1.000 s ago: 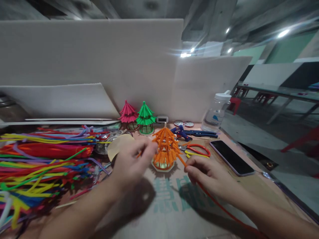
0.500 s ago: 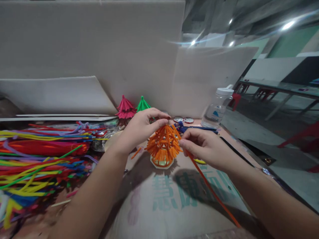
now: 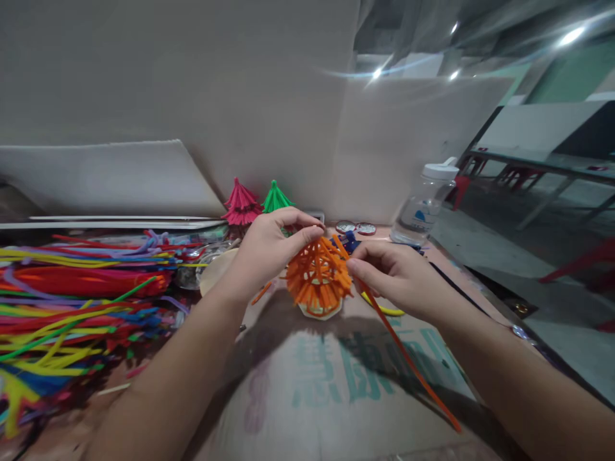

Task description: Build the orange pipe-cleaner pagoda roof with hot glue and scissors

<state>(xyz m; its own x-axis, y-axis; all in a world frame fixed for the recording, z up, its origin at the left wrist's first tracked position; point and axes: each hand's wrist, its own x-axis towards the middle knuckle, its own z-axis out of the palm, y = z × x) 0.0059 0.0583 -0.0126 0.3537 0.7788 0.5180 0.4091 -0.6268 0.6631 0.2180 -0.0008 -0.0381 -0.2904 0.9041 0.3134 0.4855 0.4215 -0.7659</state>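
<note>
While the left hand (image 3: pixel 276 250) is pinching the tip of the tiered orange pipe-cleaner pagoda (image 3: pixel 319 291), the right hand (image 3: pixel 401 275) is grasping a long, thin orange pipe cleaner (image 3: pixel 408 358) beside its roof. Pagoda is sitting between both hands, over the pale, green-lettered surface (image 3: pixel 307 426).

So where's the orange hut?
The orange hut is just right of centre in the head view, between the left hand at its top and the right hand, in front of the green hut.
</note>
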